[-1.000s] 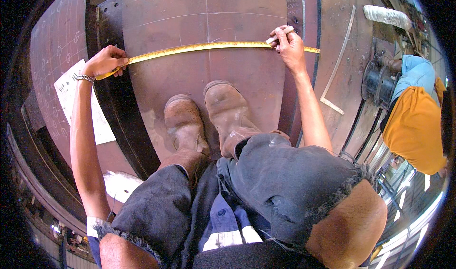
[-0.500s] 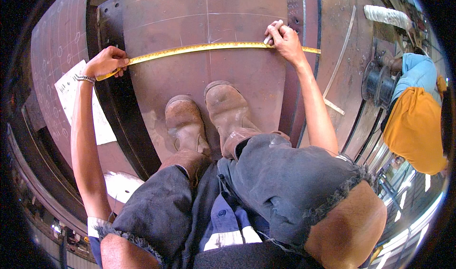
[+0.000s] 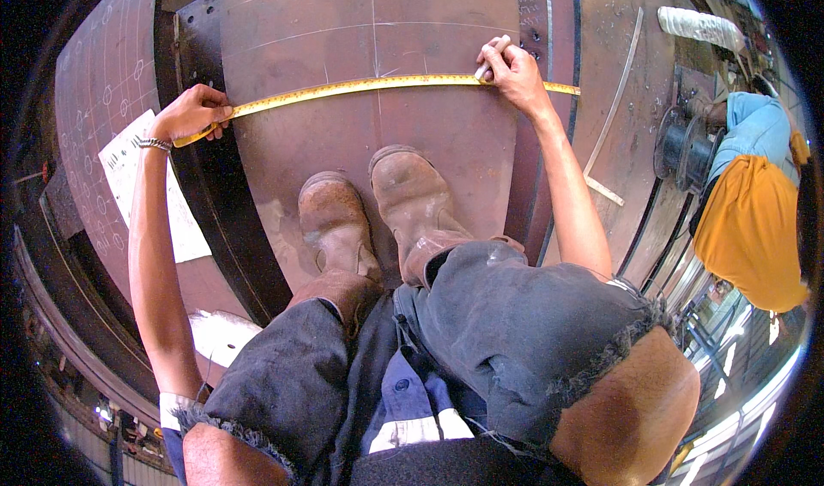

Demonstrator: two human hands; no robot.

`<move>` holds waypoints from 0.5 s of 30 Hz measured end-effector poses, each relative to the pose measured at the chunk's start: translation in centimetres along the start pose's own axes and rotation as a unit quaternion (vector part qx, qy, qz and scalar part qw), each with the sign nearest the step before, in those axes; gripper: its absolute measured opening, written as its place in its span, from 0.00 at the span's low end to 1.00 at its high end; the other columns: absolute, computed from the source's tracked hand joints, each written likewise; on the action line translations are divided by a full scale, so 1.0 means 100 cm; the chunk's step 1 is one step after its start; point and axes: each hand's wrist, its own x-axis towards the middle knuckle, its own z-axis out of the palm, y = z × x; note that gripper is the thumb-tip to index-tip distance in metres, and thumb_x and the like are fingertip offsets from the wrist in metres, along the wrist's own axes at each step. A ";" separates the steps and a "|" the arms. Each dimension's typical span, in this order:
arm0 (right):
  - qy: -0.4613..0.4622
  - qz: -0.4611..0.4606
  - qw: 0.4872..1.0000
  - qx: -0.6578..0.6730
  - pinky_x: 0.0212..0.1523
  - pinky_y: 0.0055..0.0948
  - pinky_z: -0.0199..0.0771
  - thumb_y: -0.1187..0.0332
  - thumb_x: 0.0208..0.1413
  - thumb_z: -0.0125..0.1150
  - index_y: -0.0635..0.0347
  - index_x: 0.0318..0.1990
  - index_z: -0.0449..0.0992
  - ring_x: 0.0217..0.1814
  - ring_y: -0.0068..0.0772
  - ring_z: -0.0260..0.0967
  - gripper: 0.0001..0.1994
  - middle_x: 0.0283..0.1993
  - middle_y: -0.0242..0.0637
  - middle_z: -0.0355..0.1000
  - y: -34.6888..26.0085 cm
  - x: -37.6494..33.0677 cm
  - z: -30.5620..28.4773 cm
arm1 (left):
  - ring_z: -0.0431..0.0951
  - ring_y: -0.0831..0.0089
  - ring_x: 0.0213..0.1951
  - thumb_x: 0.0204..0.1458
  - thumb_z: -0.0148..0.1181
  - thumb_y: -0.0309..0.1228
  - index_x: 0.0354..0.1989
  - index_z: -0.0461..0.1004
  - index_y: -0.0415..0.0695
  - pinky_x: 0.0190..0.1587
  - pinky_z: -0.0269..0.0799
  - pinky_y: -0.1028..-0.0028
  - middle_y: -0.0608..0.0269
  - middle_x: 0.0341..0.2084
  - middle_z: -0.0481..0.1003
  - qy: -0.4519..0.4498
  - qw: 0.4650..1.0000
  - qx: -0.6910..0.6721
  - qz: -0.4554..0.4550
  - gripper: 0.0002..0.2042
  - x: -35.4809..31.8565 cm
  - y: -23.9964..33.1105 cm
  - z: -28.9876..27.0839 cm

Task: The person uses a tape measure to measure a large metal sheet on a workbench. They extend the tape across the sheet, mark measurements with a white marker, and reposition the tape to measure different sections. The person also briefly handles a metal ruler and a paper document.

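Note:
A yellow tape measure [image 3: 360, 85] lies stretched across a reddish-brown steel plate [image 3: 455, 134] marked with thin white lines. At the plate's left edge my left hand [image 3: 193, 113] is closed on one end of the tape, fingers and thumb pinching it. My right hand [image 3: 517, 76] is closed around a short whitish chalk stick [image 3: 495, 55], its lower tip right at the tape near the plate's right edge. Beyond that hand, the tape runs on to the right over a neighbouring dark edge. My boots [image 3: 412, 186] rest on the plate below the tape.
A white paper sheet [image 3: 178, 220] with drawings lies at left, beside a dark steel channel [image 3: 227, 203]. At right are a thin pale strip [image 3: 620, 91], a black spool [image 3: 682, 151] and a white wrapped roll [image 3: 699, 29]. A person in blue and orange [image 3: 751, 220] bends nearby.
Both hands, the tape and the chalk stick stay almost in place. The view has shifted very slightly, and the person at right has moved a little.

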 end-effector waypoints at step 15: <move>0.070 -0.103 0.987 -0.103 0.34 0.30 0.74 0.62 0.62 0.56 0.62 0.35 0.78 0.32 0.33 0.77 0.12 0.27 0.43 0.77 -0.007 0.000 0.005 | 0.78 0.76 0.24 0.57 0.57 0.32 0.33 0.77 0.32 0.30 0.74 0.73 0.62 0.23 0.77 0.002 1.000 0.014 -0.005 0.12 -0.003 0.004 -0.001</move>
